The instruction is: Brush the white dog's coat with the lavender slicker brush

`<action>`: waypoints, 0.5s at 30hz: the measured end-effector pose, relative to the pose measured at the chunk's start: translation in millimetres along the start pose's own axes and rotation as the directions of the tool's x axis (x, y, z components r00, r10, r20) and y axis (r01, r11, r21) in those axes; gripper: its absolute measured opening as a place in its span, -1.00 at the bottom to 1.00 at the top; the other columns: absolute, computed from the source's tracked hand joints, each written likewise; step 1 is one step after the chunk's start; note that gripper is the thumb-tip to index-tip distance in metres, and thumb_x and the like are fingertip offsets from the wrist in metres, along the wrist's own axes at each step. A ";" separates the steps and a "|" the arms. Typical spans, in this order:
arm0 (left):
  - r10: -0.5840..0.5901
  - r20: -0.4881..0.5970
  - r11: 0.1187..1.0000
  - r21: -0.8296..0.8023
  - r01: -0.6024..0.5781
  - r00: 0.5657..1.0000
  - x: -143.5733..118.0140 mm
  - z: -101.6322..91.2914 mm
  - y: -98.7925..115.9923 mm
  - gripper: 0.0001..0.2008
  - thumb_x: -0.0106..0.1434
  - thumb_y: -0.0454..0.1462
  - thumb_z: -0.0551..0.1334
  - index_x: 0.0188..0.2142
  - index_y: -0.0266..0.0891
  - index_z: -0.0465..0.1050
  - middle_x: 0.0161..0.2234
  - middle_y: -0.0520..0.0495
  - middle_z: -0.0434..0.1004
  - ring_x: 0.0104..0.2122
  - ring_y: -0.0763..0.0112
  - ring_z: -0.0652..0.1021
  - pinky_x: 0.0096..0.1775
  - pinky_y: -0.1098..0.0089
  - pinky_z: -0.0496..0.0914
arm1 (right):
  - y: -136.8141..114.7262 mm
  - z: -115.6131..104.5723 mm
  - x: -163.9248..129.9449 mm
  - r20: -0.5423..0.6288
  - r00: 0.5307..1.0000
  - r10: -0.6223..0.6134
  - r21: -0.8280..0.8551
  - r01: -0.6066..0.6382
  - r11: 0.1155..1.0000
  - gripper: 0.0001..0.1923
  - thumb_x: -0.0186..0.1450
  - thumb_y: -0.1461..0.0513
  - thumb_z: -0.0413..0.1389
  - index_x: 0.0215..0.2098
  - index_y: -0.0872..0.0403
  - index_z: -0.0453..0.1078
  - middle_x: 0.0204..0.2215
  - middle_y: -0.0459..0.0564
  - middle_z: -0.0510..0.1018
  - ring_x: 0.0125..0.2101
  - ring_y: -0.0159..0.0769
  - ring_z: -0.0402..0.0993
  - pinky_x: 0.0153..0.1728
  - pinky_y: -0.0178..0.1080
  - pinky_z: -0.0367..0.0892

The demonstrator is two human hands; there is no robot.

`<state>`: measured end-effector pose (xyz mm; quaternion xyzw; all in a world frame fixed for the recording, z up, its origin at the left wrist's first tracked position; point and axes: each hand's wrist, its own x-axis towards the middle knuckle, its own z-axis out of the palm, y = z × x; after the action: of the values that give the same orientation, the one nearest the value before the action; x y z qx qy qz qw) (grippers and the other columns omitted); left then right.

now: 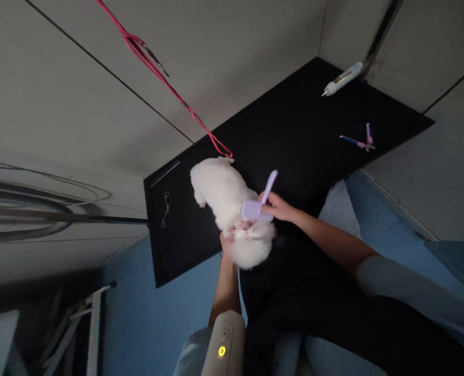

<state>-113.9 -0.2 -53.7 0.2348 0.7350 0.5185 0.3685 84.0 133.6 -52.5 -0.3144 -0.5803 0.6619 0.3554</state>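
Note:
A small white fluffy dog [224,198] stands on a black table [294,136], tied by a pink leash [165,83] that runs up to the left. My right hand [277,207] grips a lilac slicker brush [257,203] with its pad against the dog's rear. My left hand [228,243] is half buried in the fur and holds the dog's hindquarters from below.
On the table lie metal forceps [165,210] at the left, a comb [165,174] near the left edge, pink and blue nail clippers [359,141] and a white tube [341,79] at the far right. A dryer nozzle with a yellow light [224,342] sits below my arms.

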 end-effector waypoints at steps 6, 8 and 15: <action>0.012 -0.018 1.000 0.021 -0.012 1.000 -5.9 0.6 3.9 -0.66 -0.05 -0.03 0.40 -0.63 -0.22 0.40 -0.63 -0.05 0.39 -0.57 0.42 0.36 -0.53 0.36 0.28 | -11.0 -0.9 8.1 -0.029 1.000 0.008 -0.066 -0.010 0.998 -0.76 0.17 0.16 0.23 -0.24 0.07 0.35 -0.35 -0.11 0.50 -0.34 -0.33 0.42 -0.22 -0.22 0.39; 0.011 0.003 1.000 -0.012 -0.011 1.000 -6.7 0.7 3.6 -0.64 -0.05 0.00 0.41 -0.57 -0.24 0.43 -0.61 -0.07 0.43 -0.55 0.39 0.40 -0.50 0.35 0.32 | -14.3 -1.2 11.1 0.102 0.995 -0.020 -0.092 0.029 0.995 -0.75 0.14 0.17 0.26 -0.25 0.08 0.38 -0.34 -0.09 0.51 -0.33 -0.33 0.43 -0.23 -0.23 0.38; -0.024 0.024 0.995 -0.091 0.026 0.999 -9.5 3.4 7.0 -0.65 -0.07 -0.07 0.43 -0.41 -0.29 0.50 -0.49 -0.11 0.54 -0.49 0.32 0.49 -0.39 0.32 0.40 | -24.2 2.9 15.1 0.091 0.993 -0.069 -0.176 0.084 0.981 -0.76 0.17 0.18 0.22 -0.22 0.08 0.38 -0.34 -0.08 0.52 -0.34 -0.33 0.44 -0.24 -0.23 0.38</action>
<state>-105.6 -2.7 -45.0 0.2146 0.7090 0.5443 0.3937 75.9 146.5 -28.2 -0.2942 -0.6637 0.6055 0.3260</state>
